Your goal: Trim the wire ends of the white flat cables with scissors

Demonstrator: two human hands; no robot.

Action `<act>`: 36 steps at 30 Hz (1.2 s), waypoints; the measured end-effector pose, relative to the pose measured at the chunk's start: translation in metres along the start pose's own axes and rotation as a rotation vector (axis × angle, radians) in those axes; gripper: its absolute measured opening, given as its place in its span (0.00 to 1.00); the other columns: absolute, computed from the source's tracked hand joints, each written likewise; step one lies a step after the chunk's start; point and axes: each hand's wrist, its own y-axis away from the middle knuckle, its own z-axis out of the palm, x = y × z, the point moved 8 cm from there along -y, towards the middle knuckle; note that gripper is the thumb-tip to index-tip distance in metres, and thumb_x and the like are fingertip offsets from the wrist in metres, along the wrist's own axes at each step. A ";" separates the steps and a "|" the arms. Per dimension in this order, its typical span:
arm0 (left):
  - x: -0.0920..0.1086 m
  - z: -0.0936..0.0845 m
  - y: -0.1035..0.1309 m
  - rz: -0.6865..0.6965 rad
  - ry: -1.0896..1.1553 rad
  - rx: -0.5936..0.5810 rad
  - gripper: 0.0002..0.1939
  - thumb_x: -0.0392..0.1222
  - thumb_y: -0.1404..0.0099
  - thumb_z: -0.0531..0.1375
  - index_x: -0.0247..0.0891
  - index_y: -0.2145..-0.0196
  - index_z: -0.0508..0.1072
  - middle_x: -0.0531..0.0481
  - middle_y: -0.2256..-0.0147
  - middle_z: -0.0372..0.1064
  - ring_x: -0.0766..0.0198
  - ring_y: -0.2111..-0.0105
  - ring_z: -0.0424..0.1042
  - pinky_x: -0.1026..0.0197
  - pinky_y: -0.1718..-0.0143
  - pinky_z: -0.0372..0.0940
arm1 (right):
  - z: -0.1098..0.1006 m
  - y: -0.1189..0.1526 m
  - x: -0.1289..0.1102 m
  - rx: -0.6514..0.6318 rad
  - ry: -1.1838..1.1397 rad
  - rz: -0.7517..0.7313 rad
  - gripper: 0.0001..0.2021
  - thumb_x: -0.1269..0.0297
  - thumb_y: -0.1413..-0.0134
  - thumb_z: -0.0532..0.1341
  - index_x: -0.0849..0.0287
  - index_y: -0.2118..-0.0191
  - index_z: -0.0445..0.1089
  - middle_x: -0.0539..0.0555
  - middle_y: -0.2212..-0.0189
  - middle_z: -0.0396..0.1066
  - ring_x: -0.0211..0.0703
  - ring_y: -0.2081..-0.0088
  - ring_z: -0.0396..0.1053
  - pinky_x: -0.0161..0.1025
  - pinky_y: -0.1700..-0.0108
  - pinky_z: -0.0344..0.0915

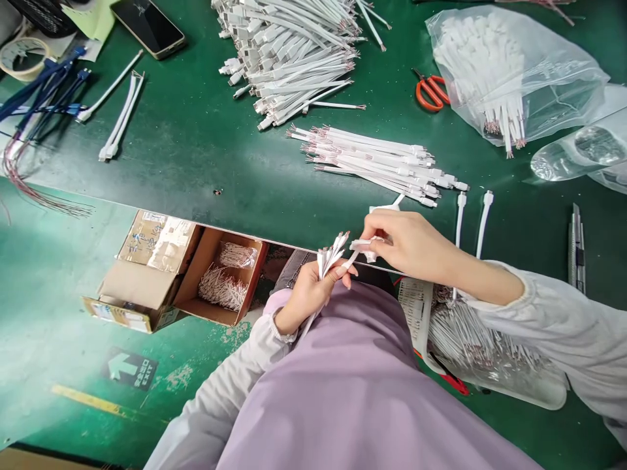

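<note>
My left hand (311,287) is closed around a small bundle of short white cables (332,253), held just off the table's front edge and above my lap. Their stripped wire ends fan upward past the fingers. My right hand (399,245) pinches a small white piece (363,245) at the end of one cable beside the bundle; the fingers partly hide it, so I cannot tell whether it is a plug or a wrapping. Just beyond my hands on the green table lies a loose row of white cables (372,160), plugs to the right and bare wires to the left.
A big heap of white cables (294,59) lies farther back. To the right are a plastic bag (553,72) of cables, orange-handled scissors (428,94) and a utility knife (577,251). A phone (149,27) lies back left. Below stand an open carton (255,281) and a clear-lined bin (529,385).
</note>
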 end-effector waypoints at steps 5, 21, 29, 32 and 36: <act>0.000 0.000 0.003 -0.045 -0.080 0.035 0.22 0.54 0.33 0.58 0.35 0.77 0.73 0.51 0.76 0.67 0.67 0.75 0.62 0.63 0.69 0.58 | 0.011 0.010 -0.009 -0.014 -0.077 -0.027 0.08 0.69 0.44 0.60 0.57 0.73 0.63 0.48 0.75 0.64 0.37 0.75 0.59 0.36 0.70 0.53; 0.002 0.001 0.002 0.077 -0.147 0.064 0.22 0.53 0.31 0.56 0.36 0.77 0.72 0.49 0.72 0.72 0.64 0.69 0.68 0.62 0.60 0.61 | 0.020 0.009 0.006 -0.026 -0.254 0.113 0.08 0.62 0.46 0.61 0.56 0.72 0.62 0.48 0.77 0.65 0.39 0.75 0.60 0.36 0.70 0.54; -0.010 -0.002 -0.005 0.128 -0.041 0.039 0.23 0.55 0.33 0.58 0.36 0.79 0.71 0.53 0.79 0.64 0.66 0.74 0.62 0.62 0.65 0.59 | 0.019 0.005 -0.013 -0.044 0.036 -0.070 0.09 0.69 0.46 0.59 0.58 0.76 0.60 0.49 0.75 0.62 0.36 0.73 0.57 0.35 0.69 0.52; -0.011 0.000 -0.008 0.155 0.004 0.017 0.24 0.59 0.35 0.58 0.35 0.77 0.72 0.50 0.76 0.67 0.63 0.71 0.65 0.61 0.63 0.60 | 0.013 0.006 -0.010 0.014 0.054 -0.037 0.10 0.67 0.47 0.60 0.57 0.76 0.59 0.48 0.76 0.61 0.37 0.73 0.57 0.35 0.68 0.51; -0.006 0.000 -0.009 0.153 -0.029 -0.002 0.25 0.60 0.35 0.58 0.35 0.76 0.73 0.48 0.73 0.70 0.63 0.71 0.66 0.61 0.63 0.60 | 0.012 0.008 -0.003 0.007 -0.093 0.084 0.08 0.64 0.47 0.60 0.57 0.73 0.61 0.46 0.78 0.61 0.37 0.74 0.58 0.35 0.69 0.52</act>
